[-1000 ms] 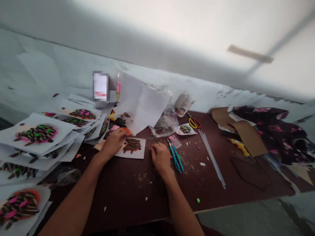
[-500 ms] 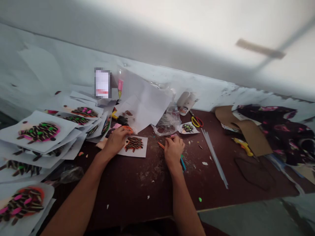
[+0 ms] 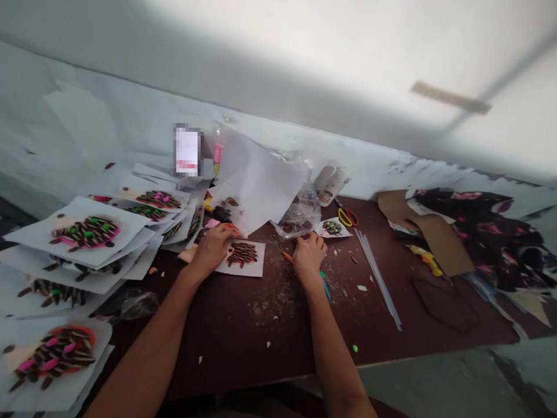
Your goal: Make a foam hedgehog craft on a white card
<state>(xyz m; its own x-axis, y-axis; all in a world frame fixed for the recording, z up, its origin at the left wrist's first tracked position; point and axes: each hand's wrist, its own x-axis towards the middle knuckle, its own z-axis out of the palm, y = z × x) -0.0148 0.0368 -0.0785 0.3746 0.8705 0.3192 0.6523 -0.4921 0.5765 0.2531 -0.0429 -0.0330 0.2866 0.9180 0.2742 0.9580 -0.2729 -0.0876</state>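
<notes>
A white card with a brown spiky hedgehog [image 3: 243, 253] edged in orange lies on the table in front of me. My left hand [image 3: 212, 248] rests over the card's left part, its fingers curled on a lump of orange clay [image 3: 232, 229] just beyond the card. To the right of the card is my right hand [image 3: 310, 255], fingers bent down to the tabletop near a clear plastic bag [image 3: 300, 215]. Whatever its fingertips may hold is hidden. A thin orange pointed stick [image 3: 287, 256] shows beside its thumb. Teal sticks [image 3: 324, 283] lie by the right wrist.
Stacked hedgehog cards [image 3: 87, 232] fill the left side. A small hedgehog card [image 3: 333, 227], scissors [image 3: 346, 216], white bottles [image 3: 333, 186] and translucent glue sticks [image 3: 378, 278] lie to the right. Farther right are a yellow glue gun [image 3: 425, 259], brown cardboard [image 3: 448, 238] and dark flowered cloth [image 3: 483, 226].
The view has shifted slightly, so the left-side things appear farther right. My right hand's fingers have spread a little toward the plastic bag. My left hand stays at the orange clay.
</notes>
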